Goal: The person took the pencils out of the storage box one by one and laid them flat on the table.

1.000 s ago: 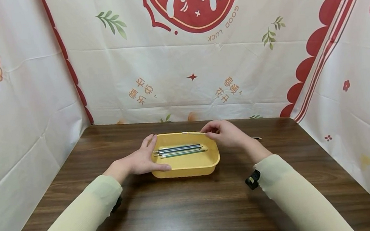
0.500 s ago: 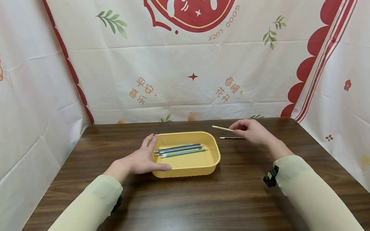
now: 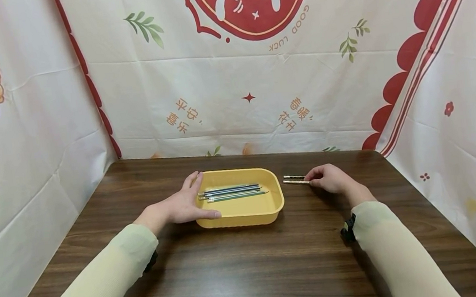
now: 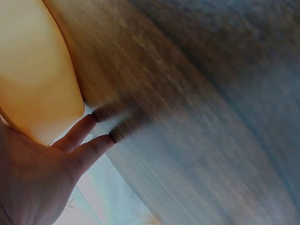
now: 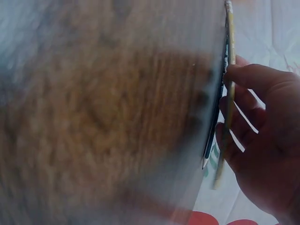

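Note:
Spread across the left end of a yellow plastic basket (image 3: 242, 220), my left hand (image 3: 177, 207) has its thumb along the front rim. In the left wrist view two straight fingers lie beside the basket's outer wall (image 4: 40, 70). Several dark and green pencils (image 3: 231, 192) lie side by side inside. To the right of the basket, my right hand (image 3: 331, 179) pinches a pale yellow pencil (image 5: 232, 33) between thumb and fingers, low over the table. A black pencil (image 5: 212, 136) lies just behind it, almost parallel, partly covered by the fingers in the head view.
The dark wood-grain table (image 3: 235, 276) ends at a back edge a short way behind the basket. A printed white cloth (image 3: 223, 96) hangs along the back and both sides.
My right hand has carried the pale yellow pencil from over the basket's back right corner to the right, then down beside the black pencil. The left hand and basket stay in place.

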A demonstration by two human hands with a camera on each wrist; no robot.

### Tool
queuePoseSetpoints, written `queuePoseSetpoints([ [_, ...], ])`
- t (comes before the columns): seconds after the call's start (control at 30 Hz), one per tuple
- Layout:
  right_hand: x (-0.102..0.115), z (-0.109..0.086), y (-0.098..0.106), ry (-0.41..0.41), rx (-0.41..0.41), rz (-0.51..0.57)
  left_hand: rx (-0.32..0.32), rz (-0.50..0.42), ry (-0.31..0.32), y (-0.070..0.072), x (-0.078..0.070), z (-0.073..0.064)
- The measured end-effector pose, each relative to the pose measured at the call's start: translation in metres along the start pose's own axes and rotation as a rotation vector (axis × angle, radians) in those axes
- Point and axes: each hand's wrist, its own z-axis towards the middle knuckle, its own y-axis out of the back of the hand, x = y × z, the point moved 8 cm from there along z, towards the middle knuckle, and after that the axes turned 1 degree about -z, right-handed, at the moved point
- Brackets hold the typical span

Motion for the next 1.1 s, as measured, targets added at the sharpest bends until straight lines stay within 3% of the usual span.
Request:
queuePoseSetpoints([
  [0.57,0.007,0.009,-0.003,0.037,-0.023,-0.107,-0.002,-0.002,0.002,0.000,0.000,0.000],
  [1.1,0.009,0.009,-0.001,0.010,-0.011,-0.181,-0.004,0.010,-0.004,0.000,-0.002,-0.002],
])
